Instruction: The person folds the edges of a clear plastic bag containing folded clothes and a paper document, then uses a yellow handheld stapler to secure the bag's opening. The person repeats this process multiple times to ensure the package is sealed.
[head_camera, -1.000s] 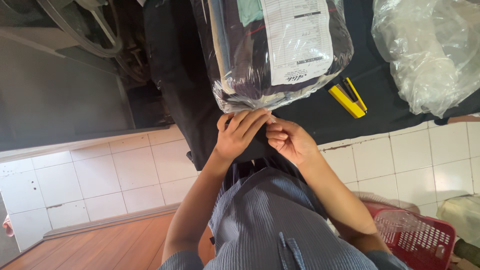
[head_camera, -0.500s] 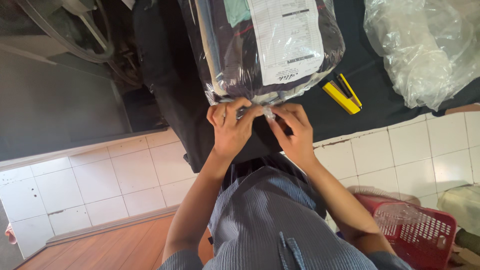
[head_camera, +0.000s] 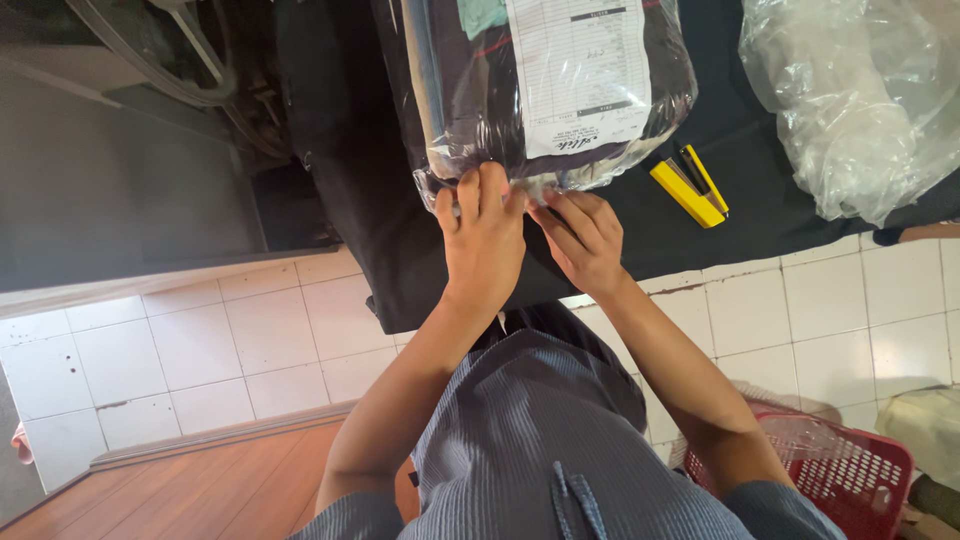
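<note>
— Where did the clear plastic package of dark folded clothes lie from the person's fingers?

— Straight ahead of them, on the black-covered surface. Its long axis ran away from the body, and only its near, open edge met the hands.

— Which hand was closer in?

— Both were at that edge. The left hand lay flat, fingers spread and pressing the plastic down; the right hand sat just beside it, fingertips pinching the film's fold.

— Anything else nearby?

— A yellow stapler lay just right of the right hand.
</note>
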